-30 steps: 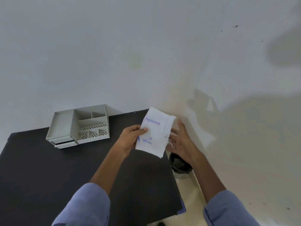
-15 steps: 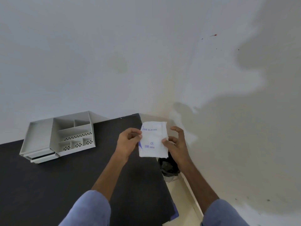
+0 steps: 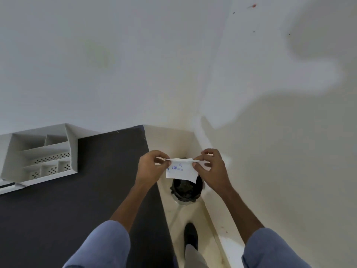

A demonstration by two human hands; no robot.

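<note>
While the left hand (image 3: pixel 152 167) and the right hand (image 3: pixel 210 169) pinch the top edge of a small white packet (image 3: pixel 181 170), it hangs in the air between them. The fingers (image 3: pixel 206 152) of both hands are curled tight on it. The packet is just past the right edge of the dark desk (image 3: pixel 87 209), over a black bin (image 3: pixel 186 190) on the floor. A grey box (image 3: pixel 40 153) with little parts sits at the desk's far left corner.
</note>
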